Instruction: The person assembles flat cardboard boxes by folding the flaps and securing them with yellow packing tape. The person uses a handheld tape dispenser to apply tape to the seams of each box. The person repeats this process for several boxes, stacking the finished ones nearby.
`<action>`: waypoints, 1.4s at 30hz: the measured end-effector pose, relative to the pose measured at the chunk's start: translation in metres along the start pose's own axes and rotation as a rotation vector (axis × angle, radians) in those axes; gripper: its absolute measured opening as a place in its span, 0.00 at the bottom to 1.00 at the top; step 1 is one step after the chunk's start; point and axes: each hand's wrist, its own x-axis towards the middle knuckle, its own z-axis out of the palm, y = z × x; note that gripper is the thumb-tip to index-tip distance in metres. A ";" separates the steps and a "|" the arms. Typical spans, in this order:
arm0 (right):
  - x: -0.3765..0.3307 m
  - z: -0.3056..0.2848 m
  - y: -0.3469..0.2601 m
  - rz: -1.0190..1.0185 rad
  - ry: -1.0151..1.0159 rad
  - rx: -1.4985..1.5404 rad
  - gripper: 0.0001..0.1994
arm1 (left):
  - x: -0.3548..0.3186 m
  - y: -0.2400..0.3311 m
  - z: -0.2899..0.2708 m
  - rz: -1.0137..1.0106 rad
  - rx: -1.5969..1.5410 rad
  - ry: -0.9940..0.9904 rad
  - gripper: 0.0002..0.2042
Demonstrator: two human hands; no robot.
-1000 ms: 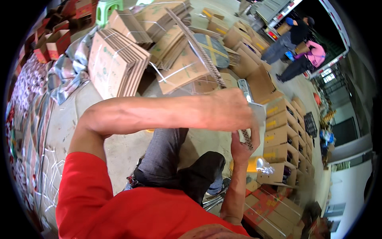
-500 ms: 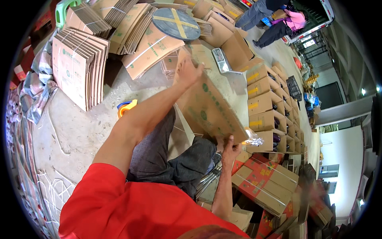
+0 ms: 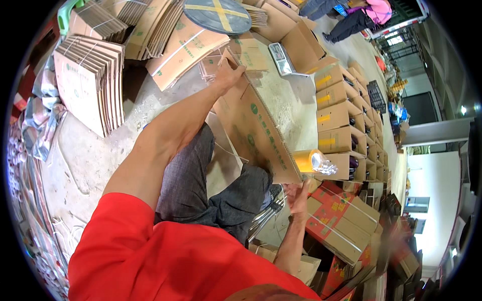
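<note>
A brown flat-sided cardboard box with green print stands tilted in front of my knees. At its far upper end, my left hand is closed over the edge of the cardboard. My right hand is just below the box's near right corner, thumb raised and fingers apart; whether it touches the cardboard is hard to tell. Beyond that corner is a yellow cylinder with crumpled shiny film at its end.
Strapped stacks of flat cardboard stand at the far left, near a round grey lid with a yellow tape cross. A scale lies ahead. Rows of filled open boxes stand right, with red-and-brown cartons nearer. Another person stands far right.
My right hand has come off the box's corner and moved slightly down. The yellow cylinder beyond the corner now shows more fully. My left hand keeps its hold as the view shifts.
</note>
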 end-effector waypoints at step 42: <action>0.151 0.000 -0.114 -0.328 0.142 -1.616 0.14 | -0.052 0.084 -0.060 0.420 0.710 -0.281 0.15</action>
